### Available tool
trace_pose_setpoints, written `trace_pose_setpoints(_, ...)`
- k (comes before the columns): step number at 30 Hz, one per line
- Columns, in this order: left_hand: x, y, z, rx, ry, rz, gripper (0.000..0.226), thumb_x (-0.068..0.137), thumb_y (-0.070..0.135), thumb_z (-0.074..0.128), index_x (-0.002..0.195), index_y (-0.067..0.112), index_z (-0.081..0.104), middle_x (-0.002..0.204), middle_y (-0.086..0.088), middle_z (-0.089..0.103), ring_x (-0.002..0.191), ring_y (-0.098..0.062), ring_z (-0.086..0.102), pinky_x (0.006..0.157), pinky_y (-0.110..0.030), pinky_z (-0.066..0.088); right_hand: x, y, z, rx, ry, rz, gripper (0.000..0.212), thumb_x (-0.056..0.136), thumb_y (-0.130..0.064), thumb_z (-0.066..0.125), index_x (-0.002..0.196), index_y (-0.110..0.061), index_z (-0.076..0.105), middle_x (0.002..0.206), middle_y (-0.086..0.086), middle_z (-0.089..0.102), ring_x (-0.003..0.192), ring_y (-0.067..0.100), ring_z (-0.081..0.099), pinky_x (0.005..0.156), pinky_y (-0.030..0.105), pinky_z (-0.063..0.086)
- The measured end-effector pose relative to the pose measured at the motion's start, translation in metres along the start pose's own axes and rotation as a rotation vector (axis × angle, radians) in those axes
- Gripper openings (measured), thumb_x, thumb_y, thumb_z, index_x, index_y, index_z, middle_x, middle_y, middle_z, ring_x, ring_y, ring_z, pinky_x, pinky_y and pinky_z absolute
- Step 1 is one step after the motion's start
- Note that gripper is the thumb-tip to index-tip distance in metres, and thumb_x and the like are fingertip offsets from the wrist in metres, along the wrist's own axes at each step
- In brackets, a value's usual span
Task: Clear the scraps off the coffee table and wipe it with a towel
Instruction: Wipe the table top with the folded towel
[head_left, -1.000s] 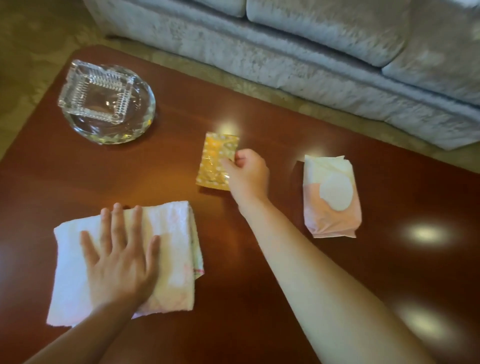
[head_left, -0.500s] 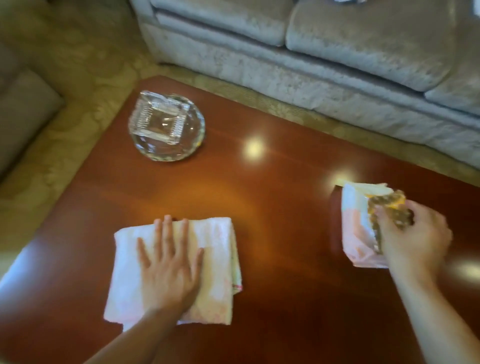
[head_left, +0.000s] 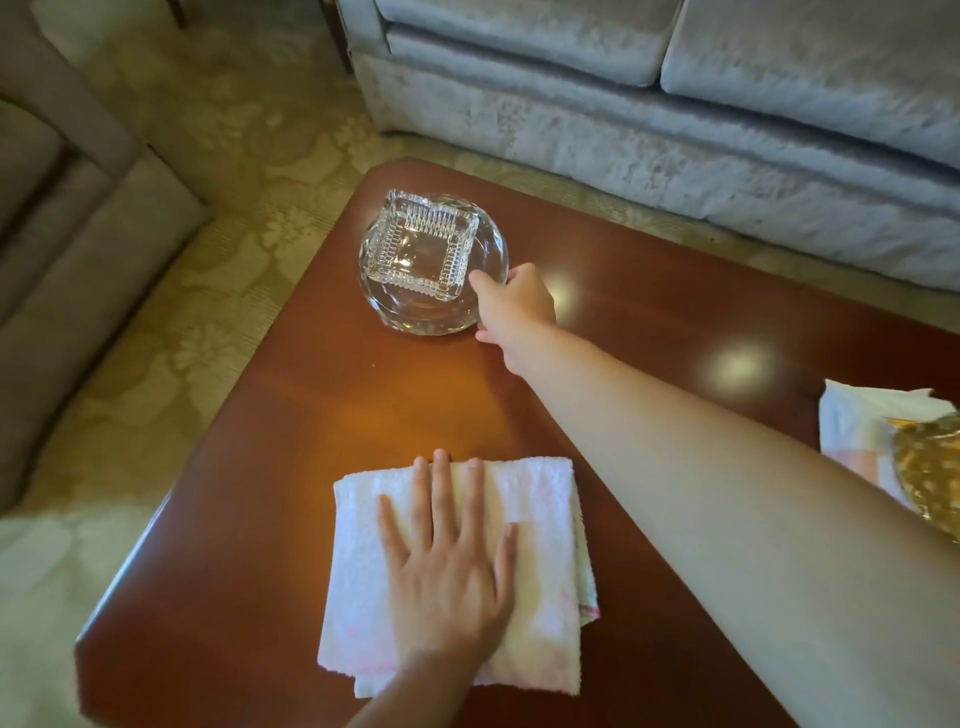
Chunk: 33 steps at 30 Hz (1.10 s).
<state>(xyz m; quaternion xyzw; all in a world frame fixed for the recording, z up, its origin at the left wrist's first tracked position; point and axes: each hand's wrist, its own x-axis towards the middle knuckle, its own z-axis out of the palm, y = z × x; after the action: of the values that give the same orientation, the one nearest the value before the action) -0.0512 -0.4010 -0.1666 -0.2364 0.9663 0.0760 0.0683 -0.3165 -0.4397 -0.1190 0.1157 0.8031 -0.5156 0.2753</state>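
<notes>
A folded white towel (head_left: 540, 525) lies on the red-brown coffee table (head_left: 311, 415) near its front edge. My left hand (head_left: 447, 566) rests flat on the towel, fingers spread. My right hand (head_left: 511, 304) reaches across to the far left, its fingers around the right rim of a round glass dish (head_left: 488, 249). A square cut-glass ashtray (head_left: 423, 247) sits in that dish. At the right edge lies a yellow crumpled wrapper (head_left: 930, 473) on top of a white and pink tissue pack (head_left: 857, 426).
A pale grey sofa (head_left: 675, 114) runs behind the table. A beige armchair (head_left: 67, 234) stands at the left. Patterned carpet (head_left: 234, 156) lies between them. The table's left corner is close to the dish.
My right hand laid the yellow wrapper on the tissue pack, let it go, and swung left to the glass dish. My left hand stayed on the towel. The view shifted left.
</notes>
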Motion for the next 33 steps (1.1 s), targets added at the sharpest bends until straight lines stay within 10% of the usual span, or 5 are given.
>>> trace_pose_setpoints(12, -0.001, 0.000, 0.002, 0.001, -0.017, -0.013, 0.069, 0.103, 0.055, 0.031, 0.163, 0.022, 0.025, 0.173, -0.009, 0.010, 0.161, -0.026, 0.005, 0.124, -0.065, 0.012, 0.028, -0.004, 0.004, -0.342, 0.126, -0.095, 0.044, 0.086, -0.049, 0.056, 0.107, -0.012, 0.065, 0.106, 0.008, 0.072, 0.085, 0.038, 0.077, 0.076, 0.047, 0.065)
trace_pose_setpoints(21, -0.002, 0.001, 0.001, -0.003, 0.007, -0.015, 0.069, 0.102, 0.054, 0.027, 0.163, 0.023, 0.023, 0.173, -0.008, 0.012, 0.160, -0.026, 0.006, 0.125, -0.064, 0.008, -0.006, 0.031, -0.111, -0.631, 0.137, -0.169, 0.035, 0.098, -0.035, 0.055, 0.072, -0.012, 0.054, 0.087, 0.012, 0.072, 0.078, 0.035, 0.075, 0.070, 0.044, 0.063)
trace_pose_setpoints(33, -0.004, 0.005, -0.002, -0.010, -0.011, -0.033, 0.069, 0.102, 0.056, 0.016, 0.164, 0.026, 0.016, 0.173, -0.007, 0.010, 0.161, -0.025, 0.000, 0.126, -0.062, 0.004, -0.061, 0.123, -0.262, -0.694, 0.142, -0.054, 0.034, 0.099, -0.035, 0.051, 0.082, -0.012, 0.068, 0.068, 0.005, 0.076, 0.061, 0.024, 0.075, 0.073, 0.049, 0.062)
